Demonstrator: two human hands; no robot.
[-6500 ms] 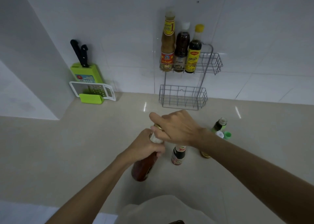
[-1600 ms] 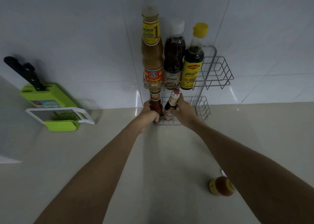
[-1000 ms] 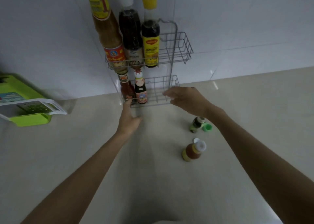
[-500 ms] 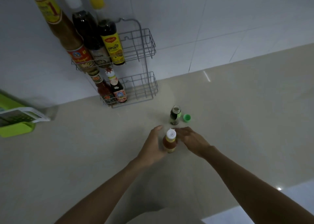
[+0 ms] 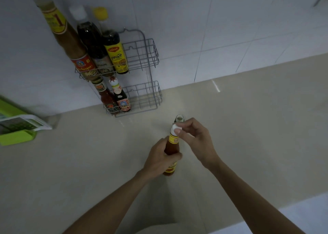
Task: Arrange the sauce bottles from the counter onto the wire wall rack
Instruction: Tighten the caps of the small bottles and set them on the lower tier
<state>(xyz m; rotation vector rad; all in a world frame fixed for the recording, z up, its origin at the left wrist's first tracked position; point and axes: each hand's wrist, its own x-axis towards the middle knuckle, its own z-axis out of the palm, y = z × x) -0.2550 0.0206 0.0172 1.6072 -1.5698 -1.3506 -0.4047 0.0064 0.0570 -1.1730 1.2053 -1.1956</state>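
Note:
My left hand (image 5: 159,160) grips the body of an orange sauce bottle (image 5: 172,145) with a yellow label, held above the counter. My right hand (image 5: 195,139) pinches its white cap (image 5: 174,127). Just behind it, an uncapped dark bottle (image 5: 179,118) shows only its open mouth. The wire wall rack (image 5: 143,63) hangs on the tiled wall. Its upper basket holds three tall bottles (image 5: 99,43). Its lower basket holds a red sauce bottle (image 5: 107,100) and a dark bottle (image 5: 121,98) at its left end.
A green knife block with a white slicer (image 5: 17,129) sits at the far left of the beige counter (image 5: 248,127). The right halves of both rack baskets hold nothing. The counter's front edge runs along the lower right.
Both hands took hold of the orange bottle and lifted it off the counter. The right hand now pinches its cap. The green cap by the dark bottle is hidden behind my right hand.

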